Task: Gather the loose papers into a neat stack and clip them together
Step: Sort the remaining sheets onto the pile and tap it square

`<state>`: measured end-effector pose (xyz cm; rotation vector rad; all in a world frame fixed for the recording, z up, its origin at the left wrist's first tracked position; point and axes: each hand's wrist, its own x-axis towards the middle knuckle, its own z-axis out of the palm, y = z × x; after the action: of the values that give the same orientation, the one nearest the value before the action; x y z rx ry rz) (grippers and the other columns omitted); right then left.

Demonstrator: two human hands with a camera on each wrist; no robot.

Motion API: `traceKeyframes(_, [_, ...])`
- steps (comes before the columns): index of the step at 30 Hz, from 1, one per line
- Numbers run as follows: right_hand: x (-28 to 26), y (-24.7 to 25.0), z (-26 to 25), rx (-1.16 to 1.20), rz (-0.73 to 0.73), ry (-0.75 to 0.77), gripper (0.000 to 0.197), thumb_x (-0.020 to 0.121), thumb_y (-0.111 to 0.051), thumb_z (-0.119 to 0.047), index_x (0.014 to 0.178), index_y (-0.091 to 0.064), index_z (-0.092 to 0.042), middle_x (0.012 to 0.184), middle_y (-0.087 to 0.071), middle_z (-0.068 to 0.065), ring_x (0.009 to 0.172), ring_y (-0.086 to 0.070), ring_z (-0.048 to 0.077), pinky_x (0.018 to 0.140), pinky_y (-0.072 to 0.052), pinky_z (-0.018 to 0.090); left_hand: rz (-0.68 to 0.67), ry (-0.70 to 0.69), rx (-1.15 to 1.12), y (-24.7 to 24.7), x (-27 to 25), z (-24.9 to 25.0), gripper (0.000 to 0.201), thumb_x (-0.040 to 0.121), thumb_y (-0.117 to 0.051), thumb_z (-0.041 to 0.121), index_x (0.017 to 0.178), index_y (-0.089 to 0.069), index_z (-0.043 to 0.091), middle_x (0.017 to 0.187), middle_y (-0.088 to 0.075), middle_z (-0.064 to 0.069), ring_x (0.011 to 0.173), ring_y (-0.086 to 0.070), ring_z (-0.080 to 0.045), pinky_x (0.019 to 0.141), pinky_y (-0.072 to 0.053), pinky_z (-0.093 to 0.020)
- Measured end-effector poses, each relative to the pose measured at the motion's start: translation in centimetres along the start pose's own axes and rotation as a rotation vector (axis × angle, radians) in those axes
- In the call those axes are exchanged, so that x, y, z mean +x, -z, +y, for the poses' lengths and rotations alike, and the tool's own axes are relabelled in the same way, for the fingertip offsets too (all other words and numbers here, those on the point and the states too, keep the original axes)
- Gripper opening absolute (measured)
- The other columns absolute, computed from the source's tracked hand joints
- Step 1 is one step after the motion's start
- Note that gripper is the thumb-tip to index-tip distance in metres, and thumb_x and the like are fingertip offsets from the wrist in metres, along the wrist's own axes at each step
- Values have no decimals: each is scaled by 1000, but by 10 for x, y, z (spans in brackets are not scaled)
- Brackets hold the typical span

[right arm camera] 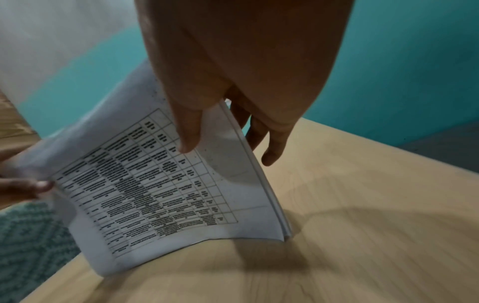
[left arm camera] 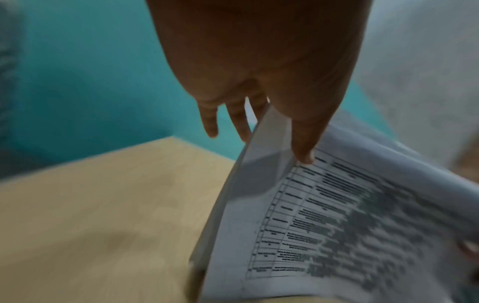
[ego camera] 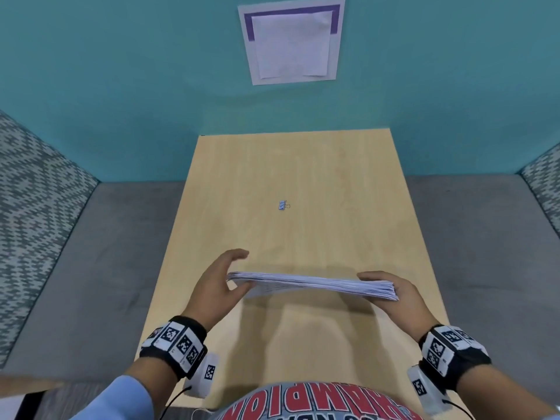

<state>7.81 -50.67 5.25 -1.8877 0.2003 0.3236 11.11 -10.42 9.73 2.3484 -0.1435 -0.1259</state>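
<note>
A stack of white printed papers [ego camera: 309,284] is held a little above the wooden table [ego camera: 303,165], near its front edge. My left hand [ego camera: 230,274] pinches the stack's left end. In the left wrist view its thumb lies on the printed table of the front sheet [left arm camera: 337,215], with its fingers [left arm camera: 210,123] behind. My right hand [ego camera: 391,287] grips the right end, thumb on the printed face [right arm camera: 160,184] and fingers [right arm camera: 272,155] behind it. The sheet edges are slightly fanned. A small blue binder clip [ego camera: 283,205] lies alone at the table's middle.
Grey upholstered seats [ego camera: 91,268] flank the table on both sides, with patterned cushions [ego camera: 33,192] at the outer edges. A teal wall stands behind, with a sheet of paper [ego camera: 292,40] pinned to it.
</note>
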Motion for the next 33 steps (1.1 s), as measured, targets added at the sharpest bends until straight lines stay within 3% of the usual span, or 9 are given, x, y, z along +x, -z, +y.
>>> traceKeyframes(4, [0, -1, -6, 33, -35, -19, 40, 83, -84, 0, 112, -79, -27, 109, -81, -14, 102, -75, 5, 89, -54, 14, -139, -526, 589, -21, 4, 55, 83, 86, -73, 53, 157, -36, 29, 163, -44, 6, 156, -35, -22, 124, -22, -66])
traceKeyframes(7, [2, -2, -9, 24, -59, -28, 44, 83, -83, 2, 111, -79, -31, 109, -81, -15, 104, -75, 8, 95, -56, 24, -286, -633, 653, -70, 5, 98, 92, 85, -76, 40, 162, -26, 30, 167, -40, 1, 154, -38, -26, 124, -25, -63])
traceKeyframes(10, [2, -3, -11, -61, -85, -21, 53, 85, -74, 11, 105, -80, -37, 110, -80, -17, 105, -75, 5, 96, -56, 25, -336, -537, 698, -103, 14, 109, 89, 79, -78, 17, 156, -36, 31, 139, -65, -1, 114, -68, -29, 89, -57, -45])
traceKeyframes(13, [2, -4, -15, -118, -85, -11, 46, 89, -73, 5, 97, -84, -38, 102, -82, -16, 99, -74, -4, 92, -55, 18, -374, -367, 806, -101, 26, 107, 40, 90, -62, 13, 128, -59, 26, 105, -70, -3, 89, -70, -33, 60, -44, -36])
traceKeyframes(15, [3, -2, -18, -136, -69, -7, 40, 92, -73, -1, 96, -82, -40, 95, -82, -16, 91, -72, -11, 84, -53, 13, -399, -302, 844, -85, 34, 99, 19, 99, -52, 19, 112, -64, 25, 102, -69, -4, 90, -69, -33, 61, -37, -35])
traceKeyframes(19, [6, 2, -21, -110, -15, -42, 23, 93, -75, -13, 92, -85, -33, 92, -83, -11, 91, -76, 13, 80, -57, 30, -410, -96, 831, -35, 46, 60, 16, 97, -51, 32, 101, -66, 27, 97, -71, -1, 89, -69, -27, 64, -38, -31])
traceKeyframes(27, [19, 11, -42, -181, -46, -134, 31, 91, -76, -17, 63, -74, -32, 61, -66, -8, 57, -53, 9, 55, -36, 17, -399, 75, 755, 23, 45, 22, 24, 100, -56, 41, 91, -69, 23, 84, -67, 5, 78, -60, -21, 59, -35, -30])
traceKeyframes(29, [18, 21, -51, -251, -17, -146, 16, 88, -80, -19, 86, -78, -35, 81, -74, -8, 78, -68, 15, 66, -44, 19, -372, 14, 798, 27, 43, 30, 25, 99, -53, 38, 90, -67, 21, 86, -70, 3, 80, -64, -21, 56, -32, -30])
traceKeyframes(33, [10, 24, -84, -698, 149, 53, 100, 67, -86, -59, 153, -45, -30, 157, -47, -5, 146, -42, 21, 119, -34, 47, -307, -158, 960, 35, 41, 54, 18, 70, -75, 22, 62, -59, 23, 55, -60, 4, 46, -44, -21, 49, -25, -25])
